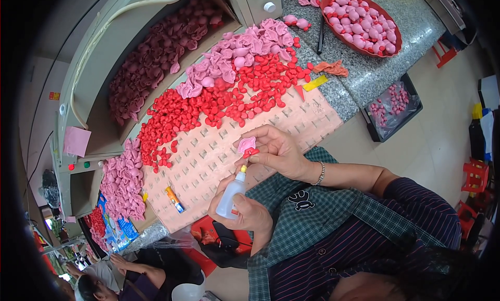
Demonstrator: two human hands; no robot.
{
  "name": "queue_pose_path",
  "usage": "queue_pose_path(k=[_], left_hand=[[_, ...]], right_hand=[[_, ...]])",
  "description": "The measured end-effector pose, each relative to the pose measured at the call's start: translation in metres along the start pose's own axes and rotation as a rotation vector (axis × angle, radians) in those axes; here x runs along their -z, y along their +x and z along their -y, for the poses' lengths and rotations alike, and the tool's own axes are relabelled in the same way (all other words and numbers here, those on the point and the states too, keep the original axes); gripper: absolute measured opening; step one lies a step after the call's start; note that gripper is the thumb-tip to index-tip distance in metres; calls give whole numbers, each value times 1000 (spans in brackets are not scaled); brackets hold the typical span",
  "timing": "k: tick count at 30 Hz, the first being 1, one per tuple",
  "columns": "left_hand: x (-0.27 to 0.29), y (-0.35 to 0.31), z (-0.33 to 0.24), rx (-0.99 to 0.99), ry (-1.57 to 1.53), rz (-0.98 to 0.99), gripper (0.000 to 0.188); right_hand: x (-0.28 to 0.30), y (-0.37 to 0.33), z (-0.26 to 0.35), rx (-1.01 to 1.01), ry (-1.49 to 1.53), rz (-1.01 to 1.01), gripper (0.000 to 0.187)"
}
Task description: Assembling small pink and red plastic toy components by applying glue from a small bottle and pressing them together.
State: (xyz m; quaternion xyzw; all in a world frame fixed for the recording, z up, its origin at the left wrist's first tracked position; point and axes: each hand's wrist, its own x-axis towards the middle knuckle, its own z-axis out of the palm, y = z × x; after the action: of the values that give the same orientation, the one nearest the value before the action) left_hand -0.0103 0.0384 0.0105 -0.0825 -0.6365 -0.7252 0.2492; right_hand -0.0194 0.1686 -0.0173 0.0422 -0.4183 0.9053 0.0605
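Observation:
My left hand [245,213] is closed round a translucent white squeeze bottle [229,201] with a yellow nozzle. The bottle tilts up, its nozzle close to the piece in my right hand; whether they touch I cannot tell. My right hand [281,154], a beaded bracelet at its wrist, pinches a small pink cupped piece [247,144] with a red part [251,152] at its lower end. Beyond my hands lie many loose red oval pieces [182,111] and a heap of pink hollow pieces [208,66], on a slotted peach mat [208,155].
A grey machine housing [91,100] with pink pieces inside stands behind the mat. On the granite counter, a red basket [398,46] holds pink-and-red pieces. A small orange tube [173,196] lies on the mat. A black crate [383,137] stands on the floor; another person [138,280] sits at lower left.

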Motion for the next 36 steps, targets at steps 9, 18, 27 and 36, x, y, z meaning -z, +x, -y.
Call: queue_pose_path(k=[9,18,27,36], left_hand=[[-1,0,-2,-57,48,56,37],[-2,1,-5,-132,110,122,35],[-3,0,-8,-223,176,204,35],[0,1,-5,-259,213,219,35]], right_hand=[[-1,0,1,-2,-10,-9,42],[-2,1,1,23,-22,-6,41],[0,1,-2,21,-26,1,42],[-6,2,2,22,31,-60,39]])
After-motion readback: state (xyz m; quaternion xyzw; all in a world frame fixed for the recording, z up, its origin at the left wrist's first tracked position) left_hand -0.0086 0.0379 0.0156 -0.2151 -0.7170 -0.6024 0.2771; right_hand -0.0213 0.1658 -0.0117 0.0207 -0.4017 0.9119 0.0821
